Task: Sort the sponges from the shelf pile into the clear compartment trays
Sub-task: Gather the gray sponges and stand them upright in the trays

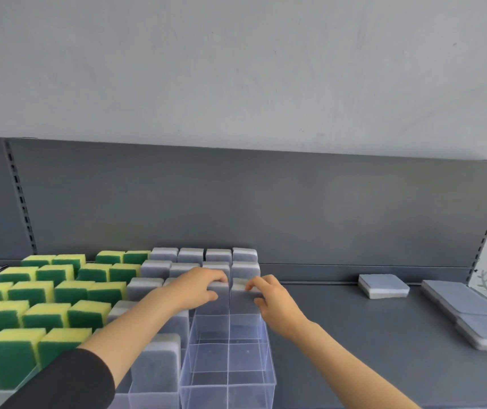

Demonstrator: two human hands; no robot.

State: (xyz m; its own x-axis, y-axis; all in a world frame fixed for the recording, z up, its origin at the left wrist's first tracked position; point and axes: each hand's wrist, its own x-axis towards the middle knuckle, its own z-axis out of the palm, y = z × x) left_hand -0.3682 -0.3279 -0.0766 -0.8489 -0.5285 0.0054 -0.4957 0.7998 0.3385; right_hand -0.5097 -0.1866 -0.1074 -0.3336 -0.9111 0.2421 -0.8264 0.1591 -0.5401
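Observation:
Two grey sponges stand upright side by side in the third row of the clear compartment tray (261, 379). My left hand (198, 287) grips the top of the left grey sponge (217, 304). My right hand (269, 296) pinches the top of the right grey sponge (243, 305). Behind them, two rows of grey sponges (215, 261) stand in the tray. The nearer compartments in front of my hands hold nothing. A pile of flat grey sponges (472, 317) lies on the shelf to the right, with a single grey sponge (383, 286) lying apart.
Green-and-yellow sponges (44, 299) fill several rows of trays on the left. More grey sponges (155, 361) stand in the tray column under my left forearm. The dark shelf back panel (266, 208) rises behind. Bare shelf surface (339, 335) lies between tray and pile.

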